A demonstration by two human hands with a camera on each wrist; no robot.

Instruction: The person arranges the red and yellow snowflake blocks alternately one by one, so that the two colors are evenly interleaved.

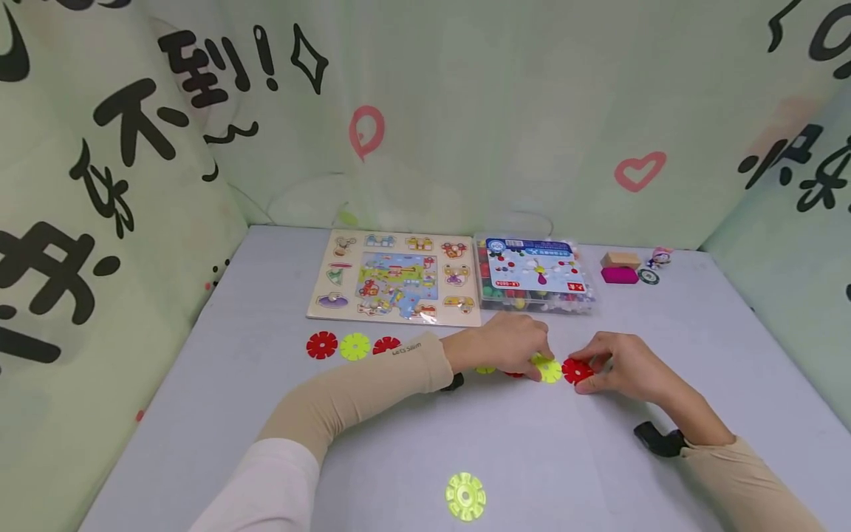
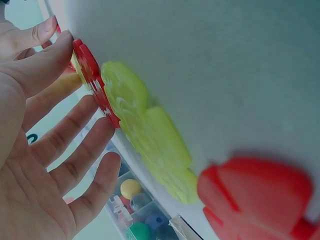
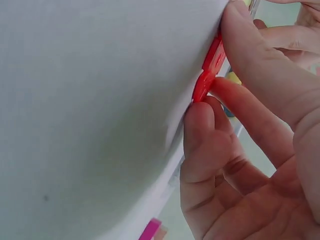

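Red and yellow-green notched plastic discs lie in a row across the table, partly hidden by my left sleeve. Toward the row's right end, my left hand (image 1: 508, 343) pinches a yellow-green disc (image 1: 549, 370) between thumb and finger. Its other fingers are spread over neighbouring discs, including a red one (image 2: 90, 65) in the left wrist view. My right hand (image 1: 618, 362) pinches the red disc (image 1: 575, 371) at the far right by its edges, right beside that yellow-green one. Farther left are a red disc (image 1: 322, 345) and a yellow-green disc (image 1: 354, 346).
A single yellow-green disc (image 1: 465, 496) lies near the front. Behind the row are a wooden picture puzzle board (image 1: 319, 310) and a clear compartment box (image 1: 538, 301) of coloured pieces. A wooden block (image 1: 621, 259), a magenta block (image 1: 619, 275) and a small figurine (image 1: 660, 256) stand at back right.
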